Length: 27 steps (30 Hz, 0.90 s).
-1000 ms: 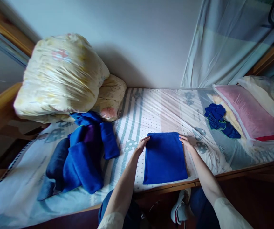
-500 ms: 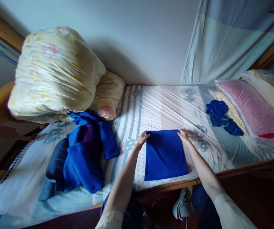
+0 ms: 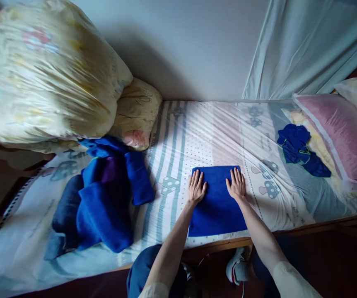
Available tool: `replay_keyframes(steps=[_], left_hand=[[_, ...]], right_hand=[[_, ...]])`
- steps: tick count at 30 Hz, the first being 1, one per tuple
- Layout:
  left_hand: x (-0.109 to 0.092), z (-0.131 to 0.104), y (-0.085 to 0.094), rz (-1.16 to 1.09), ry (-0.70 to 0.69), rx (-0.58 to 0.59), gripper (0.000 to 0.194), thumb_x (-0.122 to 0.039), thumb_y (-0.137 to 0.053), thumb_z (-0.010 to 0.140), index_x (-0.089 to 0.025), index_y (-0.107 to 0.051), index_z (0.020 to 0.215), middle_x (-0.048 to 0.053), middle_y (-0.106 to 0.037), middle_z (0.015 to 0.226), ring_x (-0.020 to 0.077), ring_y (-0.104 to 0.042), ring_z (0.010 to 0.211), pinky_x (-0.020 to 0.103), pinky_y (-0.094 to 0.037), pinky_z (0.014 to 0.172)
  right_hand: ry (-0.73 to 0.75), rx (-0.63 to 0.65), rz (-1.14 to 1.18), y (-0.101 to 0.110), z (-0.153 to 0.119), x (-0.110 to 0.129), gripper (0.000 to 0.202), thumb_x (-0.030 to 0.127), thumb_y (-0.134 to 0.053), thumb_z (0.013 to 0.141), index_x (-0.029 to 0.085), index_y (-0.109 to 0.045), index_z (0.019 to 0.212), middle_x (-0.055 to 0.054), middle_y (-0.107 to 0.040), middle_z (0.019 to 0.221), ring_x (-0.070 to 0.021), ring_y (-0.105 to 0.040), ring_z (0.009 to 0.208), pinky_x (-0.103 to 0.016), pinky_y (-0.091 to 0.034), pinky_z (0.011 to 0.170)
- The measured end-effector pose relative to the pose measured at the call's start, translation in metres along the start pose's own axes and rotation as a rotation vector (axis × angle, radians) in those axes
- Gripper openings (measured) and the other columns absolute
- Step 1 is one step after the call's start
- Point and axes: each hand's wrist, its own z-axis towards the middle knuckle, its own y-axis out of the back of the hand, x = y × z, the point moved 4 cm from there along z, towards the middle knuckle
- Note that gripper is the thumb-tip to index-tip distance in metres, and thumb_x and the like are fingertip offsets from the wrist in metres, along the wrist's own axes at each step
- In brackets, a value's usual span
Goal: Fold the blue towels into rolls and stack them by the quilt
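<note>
A blue cloth [image 3: 217,211], laid out as a flat rectangle, lies near the front edge of the bed. My left hand [image 3: 196,187] rests palm down on its far left part, fingers stretched out. On the far right part lies my right hand [image 3: 237,184], also flat with fingers spread. Neither hand grips the cloth. Left of it is a heap of blue clothing [image 3: 105,211] with a purple patch, beside a rolled dark denim piece [image 3: 68,198].
A large yellow bundled quilt [image 3: 57,74] and a pillow [image 3: 138,111] stand at the back left. To the right are a crumpled blue garment [image 3: 299,149] and a pink pillow [image 3: 340,132]. A curtain [image 3: 290,49] hangs at the back right; a wooden bed rail [image 3: 215,243] runs along the front.
My hands have let go of the cloth's far corners and now press flat on its surface, a little nearer to me. The camera view has shifted slightly.
</note>
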Motion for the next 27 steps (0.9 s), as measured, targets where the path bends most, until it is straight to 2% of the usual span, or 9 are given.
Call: replay_keyframes(steps=[4, 7, 9, 12, 15, 19, 23, 27], left_hand=[[0.011, 0.020, 0.001, 0.032, 0.034, -0.032, 0.065, -0.044, -0.038, 0.104, -0.012, -0.034, 0.161, 0.015, -0.028, 0.169, 0.0280, -0.018, 0.160, 0.049, -0.018, 0.131], [0.008, 0.023, 0.000, 0.037, 0.064, -0.043, 0.066, -0.042, -0.036, 0.104, -0.010, -0.031, 0.162, 0.016, -0.027, 0.169, 0.0289, -0.017, 0.160, 0.052, -0.016, 0.131], [-0.001, 0.013, -0.002, 0.042, 0.089, -0.055, 0.067, -0.041, -0.034, 0.105, -0.007, -0.027, 0.162, 0.018, -0.025, 0.169, 0.0303, -0.016, 0.160, 0.054, -0.013, 0.131], [-0.021, -0.027, -0.005, 0.038, 0.062, -0.047, 0.070, -0.039, -0.035, 0.104, -0.006, -0.021, 0.164, 0.019, -0.023, 0.169, 0.0301, -0.015, 0.160, 0.054, -0.014, 0.131], [-0.037, -0.084, -0.008, 0.043, 0.010, -0.024, 0.069, -0.037, -0.037, 0.104, -0.009, -0.020, 0.164, 0.016, -0.027, 0.168, 0.0288, -0.018, 0.159, 0.052, -0.017, 0.131], [-0.037, -0.150, -0.003, 0.049, 0.057, -0.037, 0.066, -0.034, -0.035, 0.104, -0.011, -0.023, 0.164, 0.015, -0.033, 0.167, 0.0270, -0.023, 0.158, 0.050, -0.017, 0.131], [-0.027, -0.190, 0.003, 0.016, 0.122, -0.071, 0.063, -0.035, -0.032, 0.103, -0.011, -0.033, 0.162, 0.016, -0.038, 0.164, 0.0272, -0.027, 0.157, 0.050, -0.018, 0.130], [-0.020, -0.216, 0.005, -0.065, 0.234, -0.096, 0.061, -0.032, -0.033, 0.100, -0.013, -0.041, 0.158, 0.017, -0.044, 0.161, 0.0293, -0.030, 0.156, 0.054, -0.022, 0.128]], right_hand=[[-0.006, 0.013, -0.083, -0.005, 0.013, -0.008, 0.069, 0.046, -0.039, 0.104, 0.011, -0.028, 0.164, -0.016, -0.024, 0.171, -0.0309, -0.021, 0.158, -0.049, -0.018, 0.127], [-0.020, 0.048, -0.087, -0.008, 0.022, -0.011, 0.073, 0.050, -0.037, 0.104, 0.010, -0.026, 0.164, -0.015, -0.021, 0.172, -0.0307, -0.019, 0.159, -0.049, -0.016, 0.128], [-0.035, 0.071, -0.089, -0.009, 0.024, -0.012, 0.073, 0.051, -0.035, 0.105, 0.011, -0.024, 0.165, -0.015, -0.019, 0.172, -0.0304, -0.017, 0.159, -0.050, -0.014, 0.129], [-0.065, 0.065, -0.085, -0.007, 0.012, -0.007, 0.071, 0.049, -0.032, 0.106, 0.011, -0.022, 0.165, -0.015, -0.019, 0.172, -0.0312, -0.015, 0.160, -0.054, -0.009, 0.129], [-0.056, 0.021, -0.061, -0.003, -0.024, -0.001, 0.067, 0.043, -0.030, 0.107, 0.010, -0.023, 0.165, -0.015, -0.022, 0.171, -0.0307, -0.017, 0.160, -0.055, -0.009, 0.129], [0.005, -0.011, -0.034, 0.003, -0.094, -0.003, 0.063, 0.037, -0.027, 0.107, 0.013, -0.025, 0.165, -0.013, -0.030, 0.168, -0.0275, -0.025, 0.158, -0.051, -0.015, 0.129], [0.044, -0.044, -0.001, 0.007, -0.163, -0.018, 0.060, 0.035, -0.026, 0.107, 0.015, -0.031, 0.163, -0.012, -0.041, 0.163, -0.0263, -0.036, 0.153, -0.048, -0.025, 0.127], [0.033, -0.135, 0.071, 0.005, -0.214, -0.030, 0.056, 0.033, -0.027, 0.107, 0.018, -0.042, 0.159, -0.012, -0.050, 0.158, -0.0256, -0.046, 0.148, -0.047, -0.035, 0.123]])
